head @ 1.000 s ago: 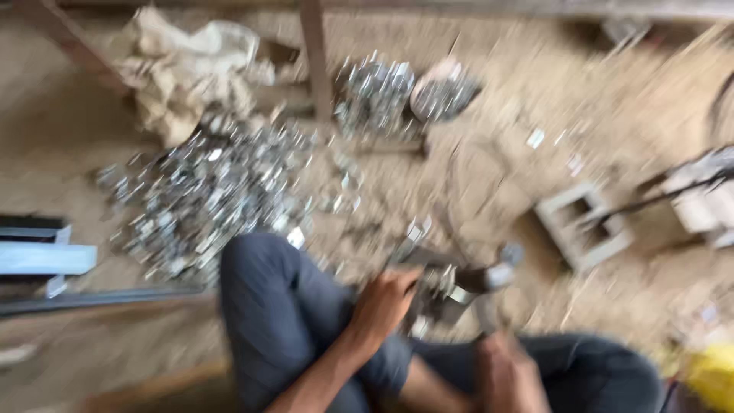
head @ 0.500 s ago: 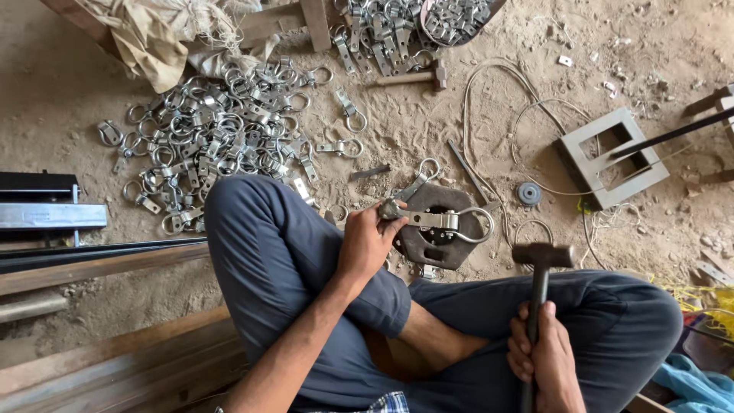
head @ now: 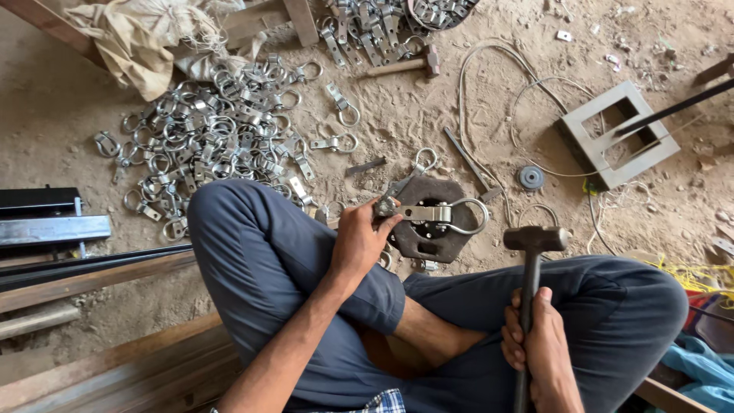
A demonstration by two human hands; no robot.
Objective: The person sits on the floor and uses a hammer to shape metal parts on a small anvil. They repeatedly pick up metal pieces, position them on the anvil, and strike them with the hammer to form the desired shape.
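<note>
**Clamp held on the block, hammer raised beside it**

Down on the dirt floor (head: 459,115), a person is sitting cross-legged in blue trousers (head: 260,260), with the work lying just in front of the knees. The left hand (head: 359,241) is reaching forward and pinching the flat end of a metal clamp (head: 436,214); its fingers are closing on the strap, thumb on top. The clamp is lying flat across a round, dark iron block (head: 436,241), its ring end pointing right and hanging over the block's edge. The block is resting on the ground between the two knees.

The right hand (head: 539,352) is wrapping tightly round the handle of a hammer (head: 534,243), fingers clenched. The hammer is standing nearly upright, its head just to the right of the block and clear of the clamp, not touching it.

Behind the left knee a big heap of the same shiny clamps (head: 206,138) is spreading over the ground, with a few loose ones straying toward the block. A second pile (head: 375,30) is lying at the top edge, with a small wooden-handled hammer (head: 405,65) beside it. A crumpled sack (head: 130,38) is sitting at the upper left. To the right, a grey square metal frame (head: 592,149) is lying flat, a thin wire (head: 489,76) is looping over the dirt near it, and a small round disc (head: 531,177) is lying between frame and block. Long steel bars (head: 76,264) are lying along the left side.
</note>
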